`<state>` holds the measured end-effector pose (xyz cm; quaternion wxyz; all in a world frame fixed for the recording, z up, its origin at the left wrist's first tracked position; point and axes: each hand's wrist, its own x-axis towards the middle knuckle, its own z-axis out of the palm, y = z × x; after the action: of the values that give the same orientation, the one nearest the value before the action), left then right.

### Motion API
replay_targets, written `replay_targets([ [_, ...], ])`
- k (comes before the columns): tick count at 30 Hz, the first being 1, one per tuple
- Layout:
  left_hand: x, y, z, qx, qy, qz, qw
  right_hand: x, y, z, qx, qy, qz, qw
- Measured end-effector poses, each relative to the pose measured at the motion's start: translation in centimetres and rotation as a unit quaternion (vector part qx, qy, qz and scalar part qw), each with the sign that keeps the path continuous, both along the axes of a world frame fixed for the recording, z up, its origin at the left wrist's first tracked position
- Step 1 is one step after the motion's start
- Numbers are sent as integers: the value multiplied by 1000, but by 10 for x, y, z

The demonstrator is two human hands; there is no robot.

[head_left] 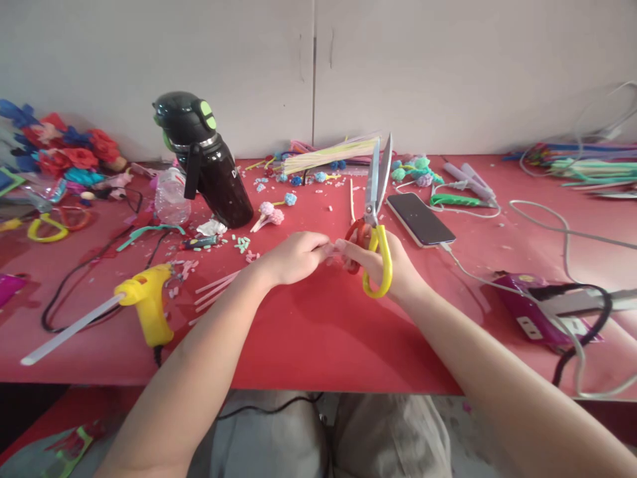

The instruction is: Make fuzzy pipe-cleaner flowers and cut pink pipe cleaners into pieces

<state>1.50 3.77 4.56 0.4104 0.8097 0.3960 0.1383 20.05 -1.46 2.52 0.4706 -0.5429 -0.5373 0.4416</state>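
My right hand holds a pair of scissors with red and yellow handles, the blades pointing up and away from me and slightly apart. My left hand meets it at the fingertips, and both pinch a small pale pink piece between them, too small to make out. Both hands hover over the red table near its middle. Several pink straws lie just left of my left wrist.
A yellow glue gun with a white stick lies at the left. A black bottle leans behind it. A phone on a cable lies right of the scissors. Straw bundles, small pompom flowers, cables and a pink power strip surround them.
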Motion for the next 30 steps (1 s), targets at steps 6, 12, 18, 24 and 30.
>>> replay_targets([
  [6, 0, -2, 4, -20, 16, -27, 999, 0, 0, -2, 36, -33, 3, 999],
  [12, -4, -1, 7, -3, 38, 4, 999, 3, 1, -1, 35, -43, -16, 998],
  [18, -21, 23, 2, 174, -57, 150, 972, 21, -1, -1, -27, -56, -11, 998],
  [24, -32, 37, -8, 208, -158, 233, 937, 29, -5, -6, -29, -173, 35, 984],
  [30, -29, 34, -9, 219, -160, 219, 937, 25, -7, -9, -22, -204, 39, 978],
])
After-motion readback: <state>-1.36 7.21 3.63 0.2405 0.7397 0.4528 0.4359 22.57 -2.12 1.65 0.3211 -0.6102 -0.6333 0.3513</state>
